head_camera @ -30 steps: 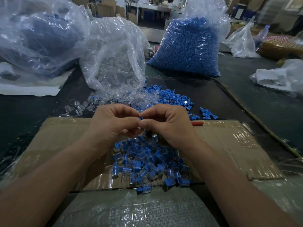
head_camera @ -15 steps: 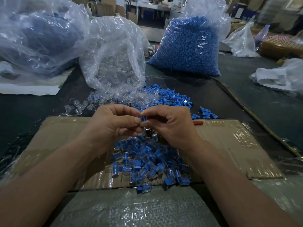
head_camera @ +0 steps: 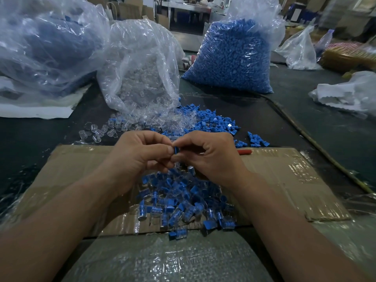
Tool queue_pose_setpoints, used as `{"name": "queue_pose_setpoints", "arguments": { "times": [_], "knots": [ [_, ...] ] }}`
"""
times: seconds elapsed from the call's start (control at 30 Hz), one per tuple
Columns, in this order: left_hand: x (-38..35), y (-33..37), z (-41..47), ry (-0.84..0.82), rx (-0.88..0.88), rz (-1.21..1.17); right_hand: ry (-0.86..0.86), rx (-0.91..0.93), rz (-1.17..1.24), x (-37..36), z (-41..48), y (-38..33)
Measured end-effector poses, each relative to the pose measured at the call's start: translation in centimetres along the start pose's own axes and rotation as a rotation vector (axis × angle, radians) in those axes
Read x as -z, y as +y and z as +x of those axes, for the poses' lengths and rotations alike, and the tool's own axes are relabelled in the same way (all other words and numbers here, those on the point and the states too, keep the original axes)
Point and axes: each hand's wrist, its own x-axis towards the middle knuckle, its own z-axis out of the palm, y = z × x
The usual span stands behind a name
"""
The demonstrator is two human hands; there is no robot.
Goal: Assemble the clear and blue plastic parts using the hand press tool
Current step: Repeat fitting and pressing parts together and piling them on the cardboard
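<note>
Dark tabletop (head_camera: 30,143) with brown cardboard (head_camera: 284,180) on it, big bags behind, both hands busy in the middle.

Left hand (head_camera: 138,157) and right hand (head_camera: 207,157) close together just above the middle of the frame, fingertips of both pinching one small blue part (head_camera: 176,150); hard to tell about any clear part hidden in there too. Best done by holding the clear cup straight, lining the blue plug up with the open end, then pushing slow and even, never tilted, to stop jamming or popping out. No press tool to be seen anywhere. Looks tiny, hard and slippery, bright blue, easy to drop. Below the hands, a pile of joined pieces (head_camera: 183,204); higher up, loose blue parts (head_camera: 213,123) and loose clear parts (head_camera: 101,131), spilled by the bag of clear parts (head_camera: 140,78) and the bag of blue parts (head_camera: 234,58).
</note>
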Motion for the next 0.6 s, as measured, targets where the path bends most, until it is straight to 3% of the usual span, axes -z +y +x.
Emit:
{"name": "queue_pose_setpoints", "arguments": {
  "times": [0.27,0.47,0.6],
  "knots": [
    [0.4,0.1,0.1,0.030,0.007,-0.071,-0.060,-0.465,-0.204,4.1,0.2,2.5],
    [0.4,-0.1,0.3,0.069,-0.004,-0.098,-0.503,-0.723,-0.153,6.1,-0.5,3.3],
    [0.4,0.0,0.3,0.073,-0.014,-0.093,-0.564,-0.698,-0.292,5.4,-0.4,3.2]
  ]
}}
